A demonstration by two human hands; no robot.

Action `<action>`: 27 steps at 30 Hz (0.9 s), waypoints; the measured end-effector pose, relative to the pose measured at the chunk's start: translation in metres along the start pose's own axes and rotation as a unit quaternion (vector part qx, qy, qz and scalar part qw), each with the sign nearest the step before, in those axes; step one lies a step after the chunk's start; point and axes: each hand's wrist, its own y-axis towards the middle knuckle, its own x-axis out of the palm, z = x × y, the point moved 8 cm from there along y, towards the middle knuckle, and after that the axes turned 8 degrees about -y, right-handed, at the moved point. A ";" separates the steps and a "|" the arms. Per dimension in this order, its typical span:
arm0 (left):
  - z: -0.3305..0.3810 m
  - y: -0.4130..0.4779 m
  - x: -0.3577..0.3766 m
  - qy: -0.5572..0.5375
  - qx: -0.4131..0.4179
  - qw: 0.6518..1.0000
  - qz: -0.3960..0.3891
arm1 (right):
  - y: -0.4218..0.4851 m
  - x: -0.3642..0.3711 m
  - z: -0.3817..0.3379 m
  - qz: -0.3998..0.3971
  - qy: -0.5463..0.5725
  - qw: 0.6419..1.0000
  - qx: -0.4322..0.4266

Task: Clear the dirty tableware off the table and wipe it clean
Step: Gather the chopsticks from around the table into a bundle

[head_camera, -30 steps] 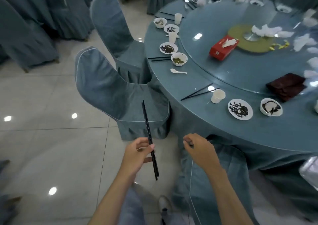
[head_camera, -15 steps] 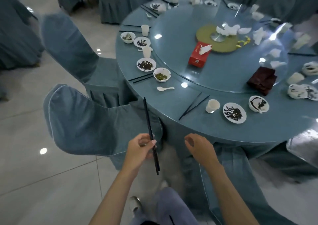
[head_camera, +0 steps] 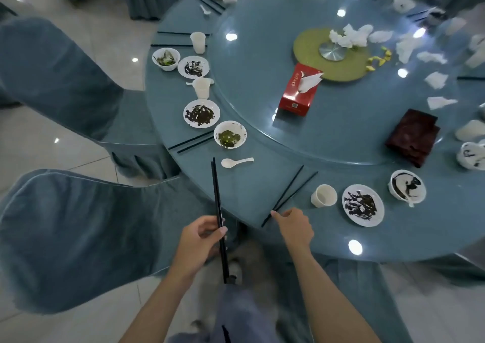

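Moved since the earlier view: right hand [head_camera: 294, 227], formerly short of the table edge, now at the near ends of the table chopsticks [head_camera: 291, 193]; the whole table [head_camera: 252, 185] sits closer.

Left hand [head_camera: 199, 240]: fingers curled round the held chopsticks [head_camera: 217, 206], a black pair gripped low on the shafts, tips pointing away over the cloth.

Right hand: loosely curled, nothing in its grasp; thumb tip at the pair's near ends, contact uncertain.

Table chopsticks: two slim black sticks, splayed apart at the far end, near ends overhanging the rim, just left of the cup [head_camera: 324, 195].

Step in hand, as judged: collecting chopsticks. Best done by pinching both overhanging ends together, drawing them off the rim, then laying them beside the pair on the left so all four align. Smooth, thin shafts are likely to roll or scissor.

Also listed: white cup, matte and empty; round white plate [head_camera: 363, 205] with dark smears; white bowl [head_camera: 406, 186], sauce-streaked; glossy white spoon [head_camera: 236, 162]; glass turntable [head_camera: 341, 132], reflective; teal cloth, soft.
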 end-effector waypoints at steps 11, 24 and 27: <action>0.004 0.042 0.017 0.013 -0.039 0.999 0.012 | 0.029 0.015 0.008 -0.040 0.088 0.988 0.122; 0.012 0.031 0.009 0.008 -0.041 0.999 0.008 | 0.034 0.012 -0.014 -0.061 -0.038 0.997 0.037; 0.013 0.026 0.006 0.018 -0.049 0.999 -0.010 | 0.037 0.013 -0.012 -0.086 -0.027 0.996 0.022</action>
